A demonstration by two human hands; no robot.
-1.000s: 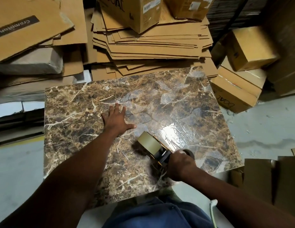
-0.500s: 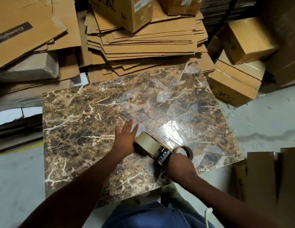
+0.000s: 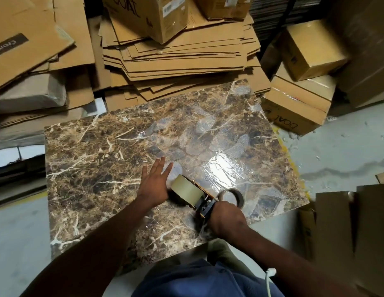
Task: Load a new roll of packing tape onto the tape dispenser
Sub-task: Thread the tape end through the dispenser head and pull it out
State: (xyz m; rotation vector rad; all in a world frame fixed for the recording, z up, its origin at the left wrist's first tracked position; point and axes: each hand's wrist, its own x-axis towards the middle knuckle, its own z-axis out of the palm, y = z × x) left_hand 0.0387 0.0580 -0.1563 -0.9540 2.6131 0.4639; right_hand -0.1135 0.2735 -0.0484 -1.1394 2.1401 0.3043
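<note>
A roll of pale packing tape point(image 3: 185, 189) sits on the black and yellow tape dispenser point(image 3: 205, 205), which lies on the marble-patterned board point(image 3: 96, 159). My right hand point(image 3: 224, 219) grips the dispenser's handle. My left hand point(image 3: 154, 184) rests flat against the left side of the roll, fingers straight and together. Just right of the dispenser a nearly empty brown cardboard tape core point(image 3: 233, 196) lies on the board.
Flattened cardboard sheets point(image 3: 176, 54) are stacked beyond the board's far edge, with boxes on top. More cardboard boxes point(image 3: 300, 82) stand at the right. A folded carton point(image 3: 341, 221) stands at the near right. Grey concrete floor point(image 3: 336, 151) surrounds the board.
My left hand has slid from the board's middle toward me and to the right, ending against the tape roll. My right hand has stayed on the dispenser.
</note>
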